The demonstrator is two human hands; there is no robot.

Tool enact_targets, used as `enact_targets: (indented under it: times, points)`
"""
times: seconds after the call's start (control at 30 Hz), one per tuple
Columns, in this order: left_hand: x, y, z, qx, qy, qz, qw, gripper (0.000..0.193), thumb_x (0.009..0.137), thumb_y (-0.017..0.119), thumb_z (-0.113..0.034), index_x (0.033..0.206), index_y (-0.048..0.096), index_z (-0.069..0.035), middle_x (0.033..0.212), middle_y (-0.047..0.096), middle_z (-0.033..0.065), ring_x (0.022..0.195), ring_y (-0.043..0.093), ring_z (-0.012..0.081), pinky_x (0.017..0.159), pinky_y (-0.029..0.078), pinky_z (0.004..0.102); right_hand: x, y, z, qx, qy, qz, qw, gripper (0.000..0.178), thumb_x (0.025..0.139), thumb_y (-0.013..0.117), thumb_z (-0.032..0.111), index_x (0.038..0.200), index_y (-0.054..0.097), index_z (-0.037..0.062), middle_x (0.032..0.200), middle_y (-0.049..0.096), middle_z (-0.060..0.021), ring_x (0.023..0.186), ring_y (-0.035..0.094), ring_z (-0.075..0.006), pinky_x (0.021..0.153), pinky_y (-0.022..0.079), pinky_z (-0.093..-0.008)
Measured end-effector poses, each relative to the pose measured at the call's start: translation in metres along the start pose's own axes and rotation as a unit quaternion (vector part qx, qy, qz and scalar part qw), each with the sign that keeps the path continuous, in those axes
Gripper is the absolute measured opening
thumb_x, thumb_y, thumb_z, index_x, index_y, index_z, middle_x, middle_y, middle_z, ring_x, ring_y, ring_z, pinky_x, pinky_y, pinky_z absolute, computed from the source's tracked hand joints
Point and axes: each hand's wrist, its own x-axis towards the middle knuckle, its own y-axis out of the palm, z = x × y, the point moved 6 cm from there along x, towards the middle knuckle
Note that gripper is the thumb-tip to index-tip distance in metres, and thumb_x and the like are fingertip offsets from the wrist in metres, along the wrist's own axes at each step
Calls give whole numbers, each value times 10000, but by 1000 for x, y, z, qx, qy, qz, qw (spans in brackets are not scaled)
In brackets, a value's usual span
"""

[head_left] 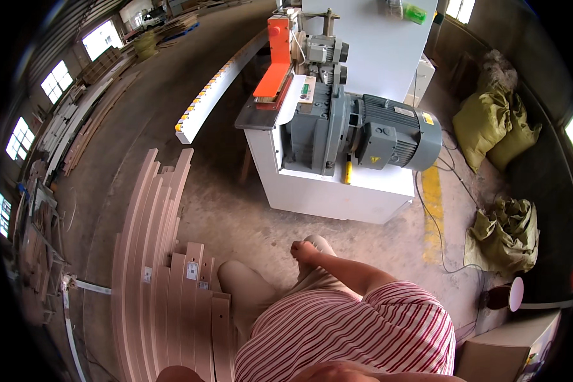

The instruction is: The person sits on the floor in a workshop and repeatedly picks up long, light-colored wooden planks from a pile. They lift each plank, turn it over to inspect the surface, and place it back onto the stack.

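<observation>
My right hand [304, 251] rests at my right knee with its fingers curled closed, and nothing shows sticking out of it. The bare right forearm runs back to a red-and-white striped shirt sleeve [404, 296]. My left hand does not show; a rounded brown shape [179, 374] at the lower edge is too cut off to name. Left of my bent legs in light trousers [251, 283] lies a stack of long pinkish-brown boards [153, 254], some with white labels. Their far ends are uneven, and the nearest short board [221, 331] lies close beside my leg.
Ahead stands a white machine base [337, 200] carrying a grey motor [395, 130], an orange guard [277, 70] and a yellow-handled tool [348, 172]. A roller rail [213, 92] stretches away from it. Green sacks [484, 124], a cable [436, 226] and a cardboard box [506, 350] are on the right.
</observation>
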Motion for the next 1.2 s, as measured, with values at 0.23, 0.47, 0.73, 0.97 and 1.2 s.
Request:
enact_targets:
  times: [0.23, 0.47, 0.73, 0.97, 1.2]
  points:
    - [-91, 59, 19, -74, -392, 203, 894, 353, 1030, 379, -318, 762, 470, -106, 672, 458, 28, 575, 468, 160, 557, 377, 332, 7, -13, -21, -111, -58, -59, 990, 246, 901, 561, 277, 1032, 620, 77, 958, 687, -195, 921, 644, -395, 801, 505, -478]
    - [-126, 110, 17, -367, -778, -73, 504, 628, 1038, 271, -525, 1058, 615, 0, 963, 675, 166, 952, 645, 343, 887, 474, 447, 12, -6, -34, -140, -38, -36, 989, 251, 891, 573, 287, 1050, 614, 97, 978, 684, -190, 932, 641, -388, 804, 508, -473]
    - [-88, 150, -15, -486, -755, -261, 354, 595, 1026, 404, -432, 1262, 465, 111, 1271, 514, 347, 1309, 420, 459, 1110, 383, 481, 4, -14, -25, -111, -19, -50, 992, 238, 888, 565, 275, 1038, 627, 100, 989, 687, -193, 959, 643, -392, 831, 511, -468]
    - [-95, 204, 4, -628, -580, -208, 475, 792, 1032, 356, -483, 1337, 329, 248, 1318, 426, 454, 1326, 393, 514, 1131, 331, 524, 8, -13, -37, -126, -48, -60, 989, 273, 887, 569, 289, 1060, 628, 86, 986, 692, -200, 949, 652, -392, 835, 516, -467]
    - [-110, 154, 32, -672, -635, -15, 380, 788, 1037, 244, -539, 1413, 297, 152, 1264, 519, 354, 1250, 493, 443, 1093, 332, 515, 5, -12, -24, -126, -49, -36, 990, 276, 882, 582, 299, 1069, 640, 104, 976, 695, -190, 943, 660, -369, 830, 521, -456]
